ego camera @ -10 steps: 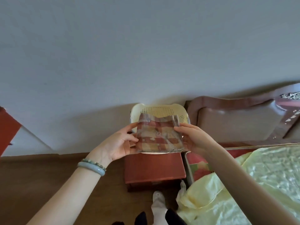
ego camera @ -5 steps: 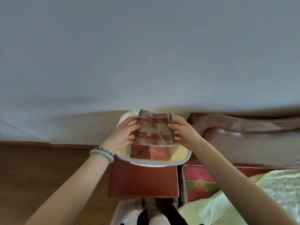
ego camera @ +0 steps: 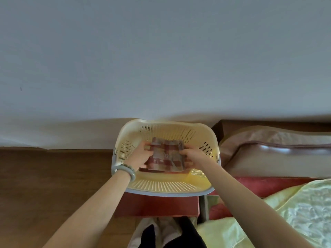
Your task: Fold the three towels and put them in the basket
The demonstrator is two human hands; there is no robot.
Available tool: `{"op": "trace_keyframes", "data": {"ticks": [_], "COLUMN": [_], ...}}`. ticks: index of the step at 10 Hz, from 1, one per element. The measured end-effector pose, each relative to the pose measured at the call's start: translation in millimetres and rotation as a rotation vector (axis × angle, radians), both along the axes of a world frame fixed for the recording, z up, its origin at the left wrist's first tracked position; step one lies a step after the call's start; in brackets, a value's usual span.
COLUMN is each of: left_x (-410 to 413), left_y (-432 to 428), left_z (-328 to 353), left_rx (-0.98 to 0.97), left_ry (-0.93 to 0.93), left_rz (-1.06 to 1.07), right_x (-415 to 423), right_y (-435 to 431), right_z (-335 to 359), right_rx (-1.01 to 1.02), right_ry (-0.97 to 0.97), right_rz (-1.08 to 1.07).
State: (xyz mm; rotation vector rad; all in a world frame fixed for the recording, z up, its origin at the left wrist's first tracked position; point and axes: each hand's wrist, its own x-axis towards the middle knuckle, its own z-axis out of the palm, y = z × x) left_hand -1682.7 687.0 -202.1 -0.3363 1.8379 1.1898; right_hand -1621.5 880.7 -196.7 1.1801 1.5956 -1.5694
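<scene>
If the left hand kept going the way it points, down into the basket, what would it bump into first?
Most likely the reddish towel lying on the floor of the yellow basket, just beneath the plaid towel that the left hand grips. Depth is hard to judge, so they may already touch.

Pale wall (ego camera: 161, 59), wooden floor (ego camera: 44, 185)

both hands (ego camera: 141, 157) (ego camera: 192, 157) hold a folded plaid towel (ego camera: 166, 156) inside the yellow basket (ego camera: 166, 187)

Single head-worn view, steeply downward, close above the basket (ego camera: 166, 190).
</scene>
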Motion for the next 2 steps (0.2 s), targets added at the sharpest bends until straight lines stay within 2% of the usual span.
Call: {"op": "trace_keyframes", "data": {"ticks": [1, 2], "left_x": [-0.4, -1.2], "left_y": [-4.6, -8.6], "left_z": [-11.4, -14.4], "left_rx": [-0.091, -0.143], "left_ry": [-0.033, -0.023], "left_rz": [0.0, 0.034], "right_x": [0.6, 4.1], "right_y": [8.1, 16.8], "right_z": [-5.2, -4.2], "right_rx": [0.073, 0.174], "right_ry": [-0.007, 0.071], "right_rz": [0.081, 0.01]}}
